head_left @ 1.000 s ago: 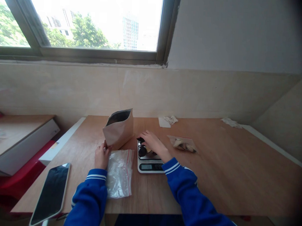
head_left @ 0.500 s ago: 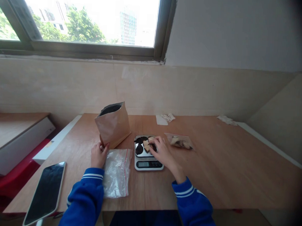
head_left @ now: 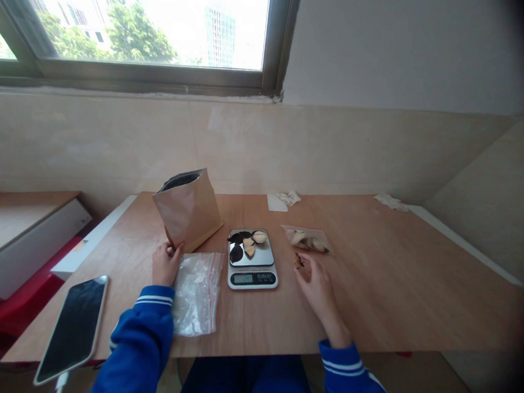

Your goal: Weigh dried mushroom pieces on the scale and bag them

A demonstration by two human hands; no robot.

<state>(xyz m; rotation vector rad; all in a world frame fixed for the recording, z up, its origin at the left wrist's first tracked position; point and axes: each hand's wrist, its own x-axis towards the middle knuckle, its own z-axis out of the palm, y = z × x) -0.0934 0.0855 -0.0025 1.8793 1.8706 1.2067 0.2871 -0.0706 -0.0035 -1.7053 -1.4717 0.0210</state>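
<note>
My left hand (head_left: 166, 263) is closed at the lower left corner of an upright kraft paper pouch (head_left: 189, 211), its mouth gaping at the top. Just right of that hand lies a clear zip bag (head_left: 195, 298), flat on the table. Between my hands stands a kitchen scale (head_left: 253, 278) with a lit display. On its plate rest dark dried pieces (head_left: 236, 253), a tan dried slice (head_left: 249, 248) and a pale one (head_left: 259, 237). Right of the scale, my right hand (head_left: 314, 280) pinches a small brown dried piece (head_left: 298, 260), close to a filled zip bag (head_left: 307, 240).
A phone (head_left: 71, 330) with a white cable lies at the table's left edge. Along the back are a white paper (head_left: 277, 203) and crumpled tissues (head_left: 289, 198), (head_left: 391, 202). A second desk (head_left: 26, 227) and something red (head_left: 27, 293) are to the left.
My right hand has moved off the scale plate to the right, carrying a small brown piece. My left hand stays by the pouch's corner. The view has shifted slightly.
</note>
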